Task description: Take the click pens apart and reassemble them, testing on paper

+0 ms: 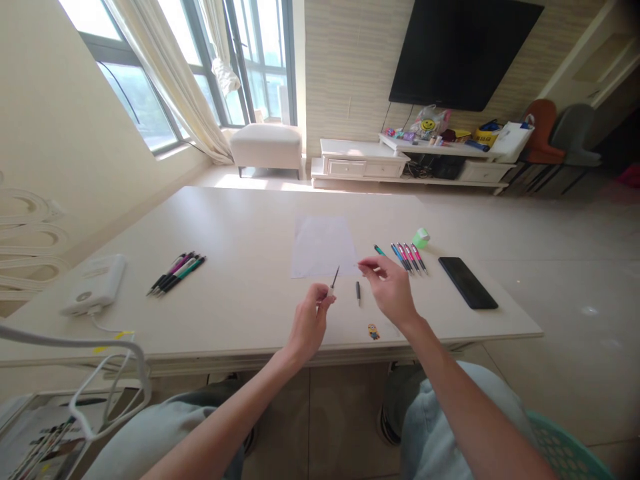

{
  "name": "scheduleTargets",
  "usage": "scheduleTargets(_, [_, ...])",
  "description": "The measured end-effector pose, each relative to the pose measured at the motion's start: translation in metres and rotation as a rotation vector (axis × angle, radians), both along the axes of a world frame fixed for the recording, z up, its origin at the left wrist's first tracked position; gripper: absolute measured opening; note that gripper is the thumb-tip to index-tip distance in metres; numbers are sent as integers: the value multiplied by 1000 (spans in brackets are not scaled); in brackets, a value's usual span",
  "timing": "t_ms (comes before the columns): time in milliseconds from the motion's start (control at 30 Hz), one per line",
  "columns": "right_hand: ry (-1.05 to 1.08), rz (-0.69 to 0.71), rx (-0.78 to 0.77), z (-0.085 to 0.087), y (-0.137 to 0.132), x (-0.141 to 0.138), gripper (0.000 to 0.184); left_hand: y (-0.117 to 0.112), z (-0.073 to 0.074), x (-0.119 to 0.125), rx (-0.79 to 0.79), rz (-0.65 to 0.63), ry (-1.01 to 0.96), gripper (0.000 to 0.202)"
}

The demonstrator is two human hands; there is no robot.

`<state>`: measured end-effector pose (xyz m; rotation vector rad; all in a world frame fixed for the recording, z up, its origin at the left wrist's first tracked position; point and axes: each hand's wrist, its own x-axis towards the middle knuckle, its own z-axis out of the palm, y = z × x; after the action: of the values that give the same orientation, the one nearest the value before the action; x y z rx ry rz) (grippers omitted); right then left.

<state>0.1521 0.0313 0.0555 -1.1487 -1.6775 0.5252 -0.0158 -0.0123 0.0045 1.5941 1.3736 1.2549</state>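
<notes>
White box (pixel 100 283): on the table (pixel 235 313) at far left, cable attached.
Left pens (pixel 175 275): several, laid side by side, apparently whole; judged as needing nothing further.
Left hand (pixel 309 323): thumb and fingers grasping a slender dark rod (pixel 336 276), pale piece at its base, tip raised.
Paper (pixel 323 243): flat on the table, beyond the left hand.
Pen section (pixel 358 293): dark, loose on the table between the hands. Joining to the rod not done; whether assembly or dismantling is under way cannot be determined.
Sticker (pixel 373 331): cartoon figure, near the table's front edge.
Right hand (pixel 389 288): raised, fingertips pinched together; anything between them too small to identify.
Right pens (pixel 409 259): pink and blue among them, apparently whole; one lies slightly apart.
Green container (pixel 421 239): white-topped, just beyond these pens.
Phone (pixel 467 283): black, far right.
</notes>
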Motion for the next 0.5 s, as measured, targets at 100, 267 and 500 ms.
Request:
scheduleTargets(100, [-26, -14, 145, 13, -10, 5, 16, 0, -2, 0, -5, -8, 27, 11])
scheduleTargets(267, [-116, 56, 228, 13, -13, 8, 17, -1, -6, 1, -11, -33, 61, 12])
scheduleTargets(500, [-156, 92, 221, 9, -11, 8, 16, -1, -8, 3, -12, -45, 142, 13])
